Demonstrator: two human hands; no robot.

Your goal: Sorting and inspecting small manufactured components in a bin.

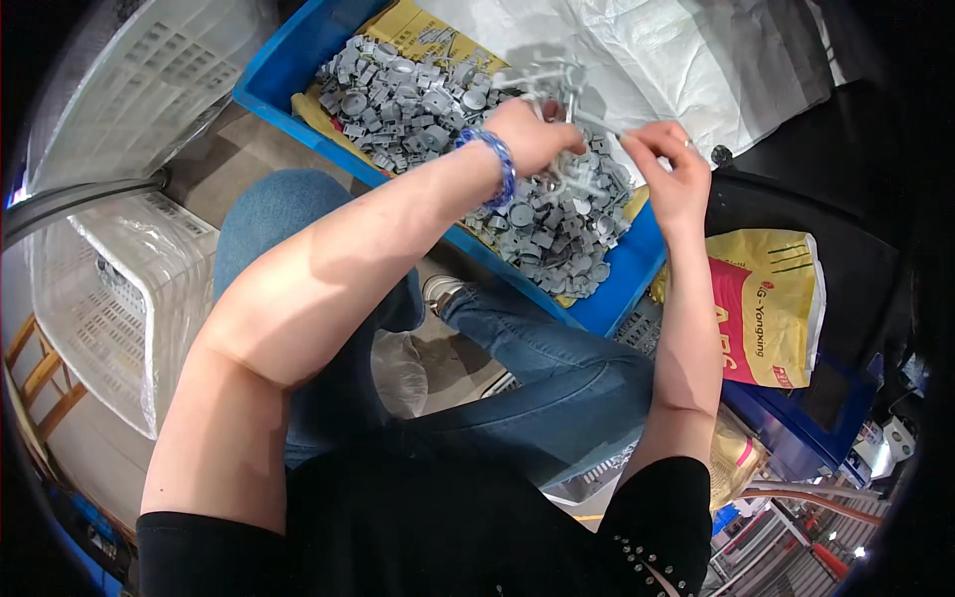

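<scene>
A branching light-grey plastic sprue (545, 78), smeared by motion, is in my left hand (532, 137), whose fingers are closed round it. A blue beaded bracelet (505, 167) circles that wrist. My right hand (674, 167) pinches the end of a thin grey stem (600, 122) that runs toward the sprue; whether the two are joined I cannot tell. Both hands are above a blue tray (303, 127) heaped with small grey plastic parts (418, 104), some round, some boxy. Yellow sacking (423, 32) lines the tray.
White sheeting (696, 70) lies beyond the tray. A yellow and red printed sack (781, 308) rests at the right, near a dark blue box (796, 428). White plastic crates (149, 95) stand at the left, one wrapped in clear film (95, 308). My jeans-clad legs are below the tray.
</scene>
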